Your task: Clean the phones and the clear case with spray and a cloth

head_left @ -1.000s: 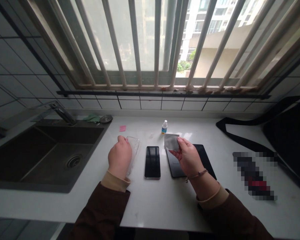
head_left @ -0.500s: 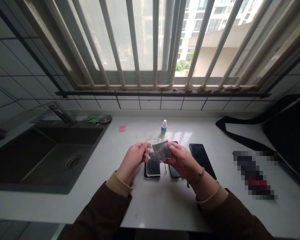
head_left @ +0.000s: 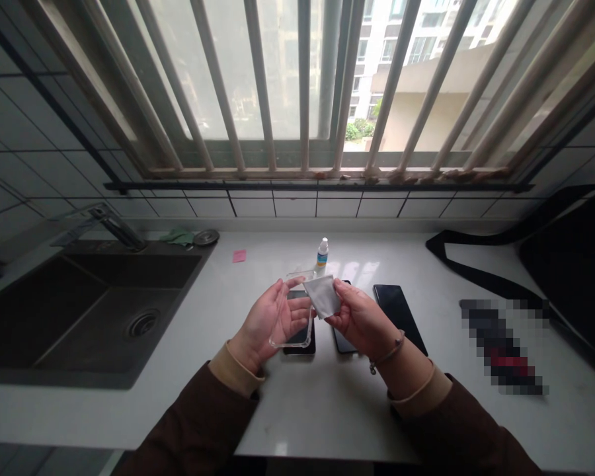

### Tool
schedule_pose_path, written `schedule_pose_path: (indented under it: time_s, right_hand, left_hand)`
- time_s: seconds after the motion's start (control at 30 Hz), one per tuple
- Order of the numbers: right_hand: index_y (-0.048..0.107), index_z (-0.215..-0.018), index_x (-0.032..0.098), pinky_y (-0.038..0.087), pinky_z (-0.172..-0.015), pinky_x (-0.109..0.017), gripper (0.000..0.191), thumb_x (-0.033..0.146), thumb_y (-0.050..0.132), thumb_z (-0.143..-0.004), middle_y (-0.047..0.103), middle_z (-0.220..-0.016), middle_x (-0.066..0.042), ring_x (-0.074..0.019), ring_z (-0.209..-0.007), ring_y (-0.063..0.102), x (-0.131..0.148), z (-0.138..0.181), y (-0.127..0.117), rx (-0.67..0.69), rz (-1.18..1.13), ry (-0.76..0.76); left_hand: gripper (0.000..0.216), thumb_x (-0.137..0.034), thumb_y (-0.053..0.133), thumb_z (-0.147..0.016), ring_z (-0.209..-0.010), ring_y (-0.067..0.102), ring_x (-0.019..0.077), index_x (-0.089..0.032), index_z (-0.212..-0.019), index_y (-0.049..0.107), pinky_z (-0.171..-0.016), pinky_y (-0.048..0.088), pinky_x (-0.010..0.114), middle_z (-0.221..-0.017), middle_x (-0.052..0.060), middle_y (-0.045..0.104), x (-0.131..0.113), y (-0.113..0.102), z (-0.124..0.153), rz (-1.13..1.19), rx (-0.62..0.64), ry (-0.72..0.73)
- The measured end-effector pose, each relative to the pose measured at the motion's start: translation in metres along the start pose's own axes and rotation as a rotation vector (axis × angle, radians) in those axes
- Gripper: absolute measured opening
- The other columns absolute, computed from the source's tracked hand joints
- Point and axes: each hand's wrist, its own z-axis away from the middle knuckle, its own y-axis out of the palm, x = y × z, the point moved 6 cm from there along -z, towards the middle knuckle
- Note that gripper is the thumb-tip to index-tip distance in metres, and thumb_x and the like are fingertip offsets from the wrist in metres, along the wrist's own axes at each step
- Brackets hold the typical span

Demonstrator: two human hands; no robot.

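Your left hand point(head_left: 264, 325), fingers spread, supports one clear case point(head_left: 292, 332) over the middle of the counter point(head_left: 297, 416); your right hand point(head_left: 361, 317) pinches one grey square point(head_left: 323, 297). Three dark phones point(head_left: 401, 318) lie below; one bottle point(head_left: 322, 254) stands nearer the back edge.

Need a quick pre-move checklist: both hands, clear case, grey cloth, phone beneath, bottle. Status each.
1. Left hand at the clear case, palm up, fingers spread: ok.
2. Grey cloth pinched in the right hand, thumb against fingers: ok.
3. Cloth touching case: cannot tell; they overlap in this view.
4. Phone beneath in plain sight: not ok; left hand and case cover much of it.
5. Bottle upright, white cap on: ok.
6. Case free of smudges: cannot tell; too fine to see.
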Motion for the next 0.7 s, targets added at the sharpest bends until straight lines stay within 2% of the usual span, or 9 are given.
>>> schedule_pose_path:
  time_s: [0.13, 0.3, 0.47, 0.6, 0.7]
  right_hand:
    - [0.075, -0.111, 0.018, 0.067, -0.069, -0.020, 0.020, 0.035, 0.073, -0.100, 0.081, -0.101, -0.006, -0.0122, -0.076, 0.076, 0.003, -0.003, -0.008, -0.084, -0.073, -0.023]
    - [0.075, -0.103, 0.020, 0.067, -0.069, -0.019, 0.012, 0.027, 0.080, -0.094, 0.080, -0.100, -0.003, -0.0126, -0.081, 0.076, 0.006, -0.005, -0.015, -0.191, -0.052, -0.090]
    - [0.073, -0.099, 0.019, 0.068, -0.068, -0.022, 0.014, 0.022, 0.083, -0.089, 0.079, -0.098, -0.005, -0.0136, -0.078, 0.075, 0.010, -0.006, -0.022, -0.265, -0.038, -0.138]
    - [0.072, -0.096, 0.019, 0.068, -0.070, -0.024, 0.013, 0.022, 0.082, -0.090, 0.078, -0.095, -0.004, -0.0134, -0.077, 0.074, 0.016, -0.006, -0.030, -0.345, -0.001, -0.216]
    - [0.072, -0.099, 0.019, 0.068, -0.070, -0.024, 0.015, 0.023, 0.083, -0.089, 0.079, -0.099, -0.006, -0.0145, -0.080, 0.075, 0.014, -0.007, -0.028, -0.329, 0.001, -0.195]
  left_hand:
    - [0.048, -0.041, 0.038, -0.107, -0.084, 0.079, 0.0238, -0.028, -0.152, 0.047, -0.072, 0.061, 0.032, -0.108, 0.018, 0.078, -0.009, 0.001, 0.004, 0.089, -0.050, 0.090]
    - [0.050, -0.035, 0.042, -0.103, -0.100, 0.077, 0.0272, -0.033, -0.153, 0.047, -0.082, 0.061, 0.041, -0.128, 0.019, 0.073, -0.017, 0.001, 0.008, 0.185, -0.075, 0.139]
    - [0.058, -0.034, 0.048, -0.102, -0.109, 0.076, 0.0313, -0.037, -0.159, 0.041, -0.100, 0.056, 0.063, -0.124, 0.015, 0.069, -0.019, 0.002, 0.008, 0.173, -0.031, 0.162]
    - [0.063, -0.034, 0.053, -0.103, -0.116, 0.075, 0.0317, -0.037, -0.163, 0.037, -0.105, 0.056, 0.057, -0.135, 0.019, 0.065, -0.010, 0.006, 0.007, 0.168, 0.002, 0.105]
    - [0.064, -0.034, 0.050, -0.105, -0.121, 0.073, 0.0331, -0.032, -0.167, 0.032, -0.104, 0.056, 0.053, -0.140, 0.023, 0.063, -0.004, 0.009, 0.006, 0.175, 0.027, 0.047]
